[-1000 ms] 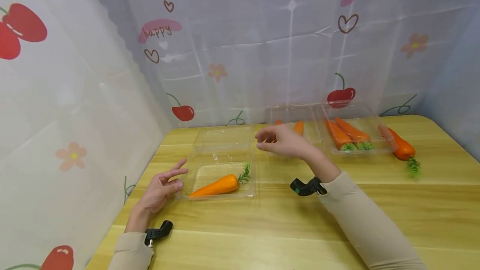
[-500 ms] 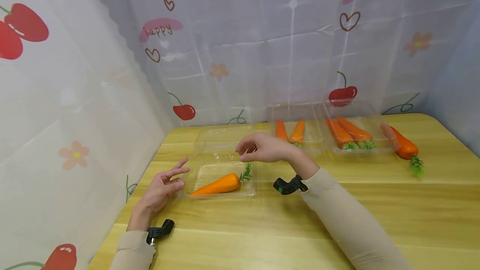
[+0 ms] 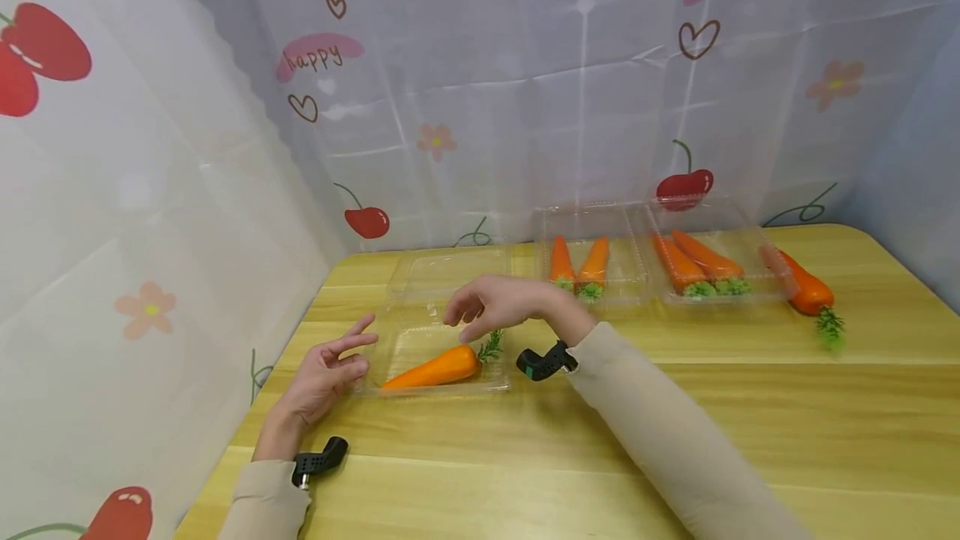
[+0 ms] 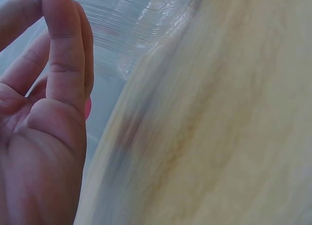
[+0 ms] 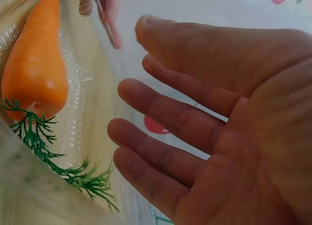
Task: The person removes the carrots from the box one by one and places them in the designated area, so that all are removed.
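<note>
A clear plastic clamshell box lies with its lid folded back on the table's left side. One orange carrot with a feathery green top rests in its base; in the right wrist view the same carrot is close by. My left hand is at the box's left edge, fingers extended; whether they touch the plastic is hard to tell. Over the box, near the carrot's leafy end, hovers my right hand, its fingers loosely bent and apart with nothing between them.
Two more clear boxes stand at the back right: a box with two carrots and, beside it, another box with two carrots. A loose carrot lies right of them. Printed plastic sheeting hangs behind the table.
My right hand has moved left and down, from in front of the back boxes to above the near box. The left hand has stayed at the box's left edge.
</note>
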Demonstrator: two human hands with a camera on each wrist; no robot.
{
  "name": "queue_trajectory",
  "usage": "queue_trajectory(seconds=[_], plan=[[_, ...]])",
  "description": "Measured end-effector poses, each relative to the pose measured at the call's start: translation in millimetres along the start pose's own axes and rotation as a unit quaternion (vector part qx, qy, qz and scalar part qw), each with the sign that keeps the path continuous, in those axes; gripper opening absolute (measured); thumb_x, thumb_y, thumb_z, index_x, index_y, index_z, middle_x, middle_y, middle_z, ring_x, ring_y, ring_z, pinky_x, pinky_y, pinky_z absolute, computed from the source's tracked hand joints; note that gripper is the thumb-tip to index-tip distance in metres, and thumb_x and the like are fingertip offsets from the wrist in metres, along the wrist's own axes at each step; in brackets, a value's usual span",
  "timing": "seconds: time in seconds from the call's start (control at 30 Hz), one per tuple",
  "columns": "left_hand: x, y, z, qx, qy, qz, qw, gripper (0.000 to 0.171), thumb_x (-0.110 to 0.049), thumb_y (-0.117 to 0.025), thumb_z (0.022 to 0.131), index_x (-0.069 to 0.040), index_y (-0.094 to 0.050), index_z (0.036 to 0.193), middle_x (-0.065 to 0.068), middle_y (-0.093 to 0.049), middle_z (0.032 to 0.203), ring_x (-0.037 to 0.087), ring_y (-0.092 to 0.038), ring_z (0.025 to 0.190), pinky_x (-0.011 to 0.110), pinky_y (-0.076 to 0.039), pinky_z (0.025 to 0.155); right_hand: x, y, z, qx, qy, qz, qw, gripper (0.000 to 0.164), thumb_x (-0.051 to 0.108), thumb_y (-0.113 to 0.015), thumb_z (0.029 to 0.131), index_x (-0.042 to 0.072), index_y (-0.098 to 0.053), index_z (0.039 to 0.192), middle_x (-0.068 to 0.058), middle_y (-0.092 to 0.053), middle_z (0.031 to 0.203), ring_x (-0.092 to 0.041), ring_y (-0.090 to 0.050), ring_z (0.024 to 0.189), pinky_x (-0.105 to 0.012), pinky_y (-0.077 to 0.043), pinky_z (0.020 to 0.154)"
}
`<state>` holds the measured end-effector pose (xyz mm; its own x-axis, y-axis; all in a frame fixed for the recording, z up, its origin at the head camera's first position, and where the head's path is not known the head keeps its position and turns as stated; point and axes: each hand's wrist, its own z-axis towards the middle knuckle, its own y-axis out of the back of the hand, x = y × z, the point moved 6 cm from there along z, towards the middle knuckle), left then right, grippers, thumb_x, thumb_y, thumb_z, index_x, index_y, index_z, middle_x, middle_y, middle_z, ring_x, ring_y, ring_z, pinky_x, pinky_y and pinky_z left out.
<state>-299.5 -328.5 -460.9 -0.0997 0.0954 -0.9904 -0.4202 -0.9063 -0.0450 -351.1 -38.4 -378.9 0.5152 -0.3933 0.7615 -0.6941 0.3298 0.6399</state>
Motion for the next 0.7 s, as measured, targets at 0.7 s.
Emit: queue_trajectory(seconds=[0.7], plan=[[-0.9,-0.3,1.0,-0.009,0.004,-0.003,0.9999,0.043,0.013,-0.056,0.098,0.015,-0.051,0.141,0.012,-0.017,0.173,0.006,-0.058,0.072,0.016,-0.050,0.066,-14.9,-27.4,38.0,0.042,-0.046,-0.007,0.998,0.040,0.006,-0.082,0.086,0.006,-0.071,0.125,-0.007,-0.072,0.121,-0.026,-0.064,0.119,-0.028,-0.054,0.093]])
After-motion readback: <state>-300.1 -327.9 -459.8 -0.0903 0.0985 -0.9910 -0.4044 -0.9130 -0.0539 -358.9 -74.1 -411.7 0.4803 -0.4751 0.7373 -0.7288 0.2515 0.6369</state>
